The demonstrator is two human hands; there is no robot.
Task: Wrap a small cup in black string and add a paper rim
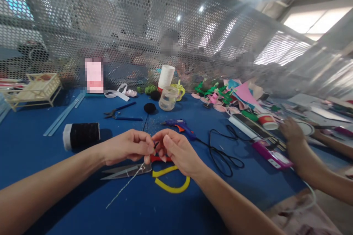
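My left hand [127,147] and my right hand [176,149] meet over the blue table [55,187], both pinched on a thin silver wire [125,186] that trails down toward me. A small dark piece shows between the fingertips. Directly under my hands lie scissors [129,170] with yellow handles [172,181] and a red part.
A blue glue gun [179,126] with a black cord [220,150] lies beyond my hands. A black roll [81,136], blue pliers [121,113], a clear jar [167,99], a white cup stack [166,77] and coloured craft pieces [220,95] surround them. Another person's hand [292,132] rests at right. A perforated screen [124,25] stands behind.
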